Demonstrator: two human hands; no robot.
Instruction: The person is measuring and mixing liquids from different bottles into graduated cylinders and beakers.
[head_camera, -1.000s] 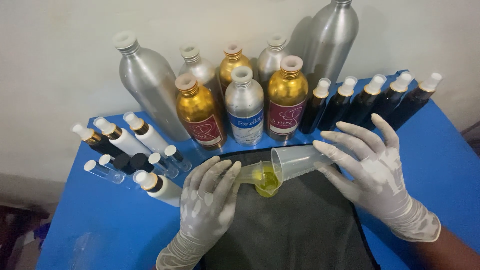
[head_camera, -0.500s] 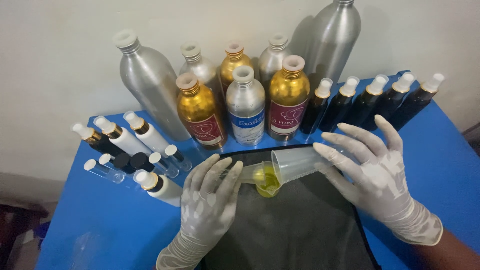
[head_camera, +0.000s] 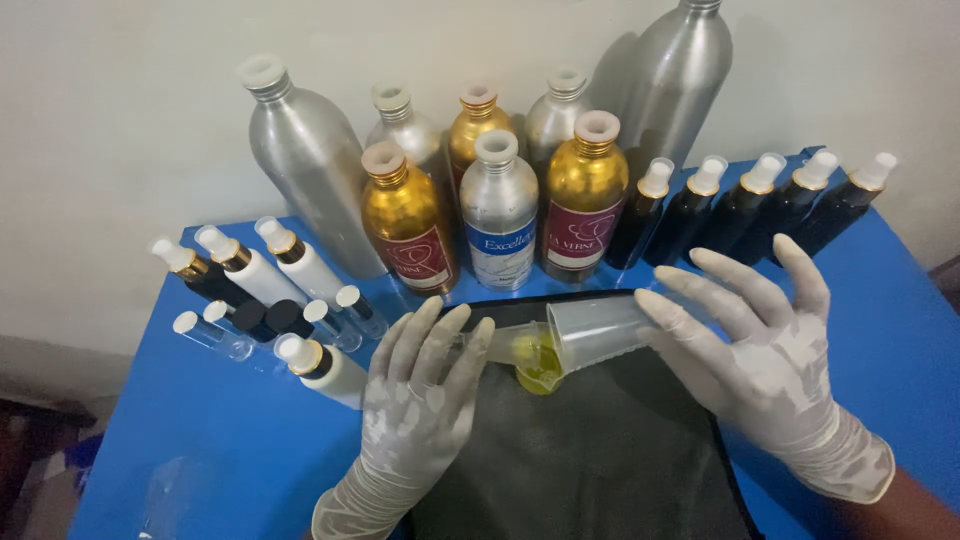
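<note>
The left hand (head_camera: 415, 400), in a pale glove, lay with its fingers long and close together around a small clear vessel (head_camera: 505, 345), which held yellow liquid (head_camera: 540, 365). The right hand (head_camera: 770, 350), also gloved, held a clear plastic cup (head_camera: 600, 330) on its side, the fingers spread and only half closed around the base of the cup, the mouth of the cup turned to the left. Cup and vessel met above the black mat (head_camera: 600, 450), at the middle of the blue table (head_camera: 240, 440).

Compared with the pictures of a second and half a second before, the change was small. The cup was tipped a little more toward level, and the left fingers had moved a little closer over the vessel. The yellow liquid sat at nearly the same place. I judge that the pouring from one to the other was in progress and near its end, since the cup looked almost empty.

Some things were hard to see. The left fingers covered most of the vessel, so I cannot tell its shape or its opening. Whether a stream really passed between them was not clear. Behind stood silver bottles (head_camera: 305, 160), gold bottles (head_camera: 405, 220) and dark bottles (head_camera: 690, 210); the tallest silver one (head_camera: 675, 70) was cut off by the upper edge.
</note>
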